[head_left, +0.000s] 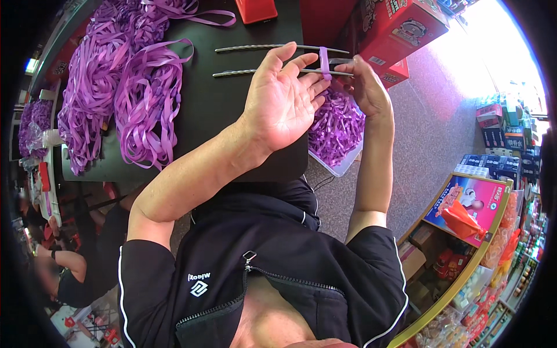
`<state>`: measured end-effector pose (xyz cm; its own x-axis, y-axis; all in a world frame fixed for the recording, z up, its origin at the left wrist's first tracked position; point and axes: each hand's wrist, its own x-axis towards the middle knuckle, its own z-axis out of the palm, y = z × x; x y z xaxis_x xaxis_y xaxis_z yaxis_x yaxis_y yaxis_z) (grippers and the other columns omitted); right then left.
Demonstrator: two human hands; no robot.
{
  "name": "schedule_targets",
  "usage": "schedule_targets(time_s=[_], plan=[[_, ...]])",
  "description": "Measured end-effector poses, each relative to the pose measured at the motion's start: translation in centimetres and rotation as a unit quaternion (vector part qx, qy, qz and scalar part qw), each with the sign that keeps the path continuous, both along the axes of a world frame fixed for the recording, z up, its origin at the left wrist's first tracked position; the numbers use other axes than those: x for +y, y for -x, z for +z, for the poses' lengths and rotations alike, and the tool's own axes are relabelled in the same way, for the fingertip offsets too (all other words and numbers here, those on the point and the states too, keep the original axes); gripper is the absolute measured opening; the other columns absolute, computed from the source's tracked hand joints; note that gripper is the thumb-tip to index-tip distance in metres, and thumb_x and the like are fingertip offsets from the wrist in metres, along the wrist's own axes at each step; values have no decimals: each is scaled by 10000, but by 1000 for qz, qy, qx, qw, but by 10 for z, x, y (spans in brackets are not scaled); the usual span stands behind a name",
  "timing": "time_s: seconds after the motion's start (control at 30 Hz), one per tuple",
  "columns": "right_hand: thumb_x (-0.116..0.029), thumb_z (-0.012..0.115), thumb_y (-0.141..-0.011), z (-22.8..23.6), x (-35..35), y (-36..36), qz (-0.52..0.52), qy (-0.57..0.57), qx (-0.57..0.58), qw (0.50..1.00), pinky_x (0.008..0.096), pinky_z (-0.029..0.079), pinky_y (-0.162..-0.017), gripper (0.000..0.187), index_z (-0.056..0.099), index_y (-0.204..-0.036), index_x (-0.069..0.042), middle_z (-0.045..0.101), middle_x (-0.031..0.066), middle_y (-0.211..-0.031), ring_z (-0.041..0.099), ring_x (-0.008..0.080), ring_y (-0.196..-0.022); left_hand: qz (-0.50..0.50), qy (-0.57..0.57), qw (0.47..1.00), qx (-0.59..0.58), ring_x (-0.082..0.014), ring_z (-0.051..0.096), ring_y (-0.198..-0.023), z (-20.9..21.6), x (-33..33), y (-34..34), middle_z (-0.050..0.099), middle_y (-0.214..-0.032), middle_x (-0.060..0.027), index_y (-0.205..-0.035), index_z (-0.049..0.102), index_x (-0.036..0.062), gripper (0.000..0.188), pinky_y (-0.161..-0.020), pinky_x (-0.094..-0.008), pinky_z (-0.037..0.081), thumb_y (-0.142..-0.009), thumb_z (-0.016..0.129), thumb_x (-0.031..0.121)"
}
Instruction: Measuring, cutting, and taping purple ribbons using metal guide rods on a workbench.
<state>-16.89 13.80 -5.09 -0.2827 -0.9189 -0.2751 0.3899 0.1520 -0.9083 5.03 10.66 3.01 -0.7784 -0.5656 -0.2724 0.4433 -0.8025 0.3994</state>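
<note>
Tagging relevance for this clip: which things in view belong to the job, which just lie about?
Likely job: two metal rods, purple band across them, purple ribbon heaps, purple ribbon pieces.

Likely just lying about: red cartons, orange bag, red tabletop object.

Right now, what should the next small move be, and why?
Perhaps steady the purple band around the two metal rods with the left hand: its palm is open, fingers near the band, while the right hand is at the rods' right ends.
</note>
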Motion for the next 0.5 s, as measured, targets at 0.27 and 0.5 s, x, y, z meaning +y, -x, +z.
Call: schedule_targets(time_s=[0.27, 0.5], plan=[[-518, 496, -914, -8, 0, 6, 54, 9, -158, 986, 249, 348, -665, 491, 697, -890, -70, 639, -13, -830, 499, 97, -732, -4, -7, 1000, 3, -276, 356, -1253, 2, 0, 1, 396, -1338, -178, -1240, 440, 61, 609, -1090, -387, 197, -844, 531, 515], [-530, 487, -914, -2, 4, 7, 82, 42, -154, 984, 249, 348, -668, 503, 695, -885, -73, 641, -3, -823, 499, 104, -729, -6, -2, 1000, 6, -268, 367, -1241, 1, 0, 1, 414, -1307, -169, -1240, 440, 63, 607, -1085, -383, 211, -842, 533, 512]])
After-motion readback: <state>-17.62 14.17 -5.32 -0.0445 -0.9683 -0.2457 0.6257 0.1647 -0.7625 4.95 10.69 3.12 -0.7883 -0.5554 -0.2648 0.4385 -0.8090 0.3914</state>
